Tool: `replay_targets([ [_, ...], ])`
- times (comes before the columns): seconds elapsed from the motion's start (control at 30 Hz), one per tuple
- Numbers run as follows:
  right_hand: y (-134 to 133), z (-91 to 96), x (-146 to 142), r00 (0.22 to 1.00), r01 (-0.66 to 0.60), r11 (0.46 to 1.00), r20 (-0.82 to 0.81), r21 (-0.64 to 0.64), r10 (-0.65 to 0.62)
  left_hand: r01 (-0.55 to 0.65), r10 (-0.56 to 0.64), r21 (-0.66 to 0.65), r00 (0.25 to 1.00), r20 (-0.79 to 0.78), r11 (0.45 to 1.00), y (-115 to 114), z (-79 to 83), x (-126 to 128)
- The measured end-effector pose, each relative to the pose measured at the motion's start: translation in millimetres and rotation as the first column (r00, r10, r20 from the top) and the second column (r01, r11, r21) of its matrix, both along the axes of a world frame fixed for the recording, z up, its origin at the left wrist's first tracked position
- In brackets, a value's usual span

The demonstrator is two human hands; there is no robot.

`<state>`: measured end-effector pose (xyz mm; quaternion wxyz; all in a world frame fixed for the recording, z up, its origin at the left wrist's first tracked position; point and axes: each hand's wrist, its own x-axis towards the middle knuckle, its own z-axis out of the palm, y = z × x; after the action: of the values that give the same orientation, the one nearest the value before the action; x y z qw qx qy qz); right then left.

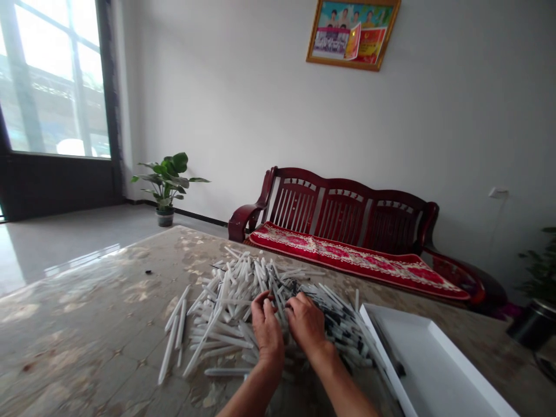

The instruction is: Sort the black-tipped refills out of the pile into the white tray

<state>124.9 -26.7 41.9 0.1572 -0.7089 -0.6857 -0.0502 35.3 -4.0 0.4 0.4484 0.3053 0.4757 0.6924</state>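
Left hand (266, 327) and right hand (306, 324), both half curled, fingers pushed into the pile of white tubes (232, 313), cannot tell if they hold any, pile lying on the table (87, 341), white tray (434, 370) just beside it on right

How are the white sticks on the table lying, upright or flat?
Flat: the white sticks lie criss-crossed in a loose heap on the tabletop.

On the table (95, 341), a pile of sticks (226, 307) lies left of a tray (434, 365). Behind the table stands a bench (343, 214), with a potted plant (167, 185) to its left.
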Motion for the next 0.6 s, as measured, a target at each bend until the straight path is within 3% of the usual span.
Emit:
replay_targets([
  [0.2,3,0.3,-20,0.995,0.060,0.988,0.090,-0.141,-0.047,-0.011,0.010,-0.007,0.997,-0.075,1.000,4,-4.4,-3],
  [0.33,2,3.2,-19,0.993,0.094,0.983,0.088,-0.157,-0.081,0.007,-0.007,0.010,0.998,-0.057,1.000,6,-6.4,-1],
  [0.5,-14,4.4,-3,0.990,0.140,0.989,0.000,-0.057,-0.140,0.032,-0.031,0.012,0.999,-0.044,0.999,3,-6.6,4],
  [0.6,-28,-4.6,8,0.991,0.109,0.994,-0.083,-0.006,-0.109,0.156,-0.153,0.029,0.986,-0.069,0.987,-3,-5.4,9],
])
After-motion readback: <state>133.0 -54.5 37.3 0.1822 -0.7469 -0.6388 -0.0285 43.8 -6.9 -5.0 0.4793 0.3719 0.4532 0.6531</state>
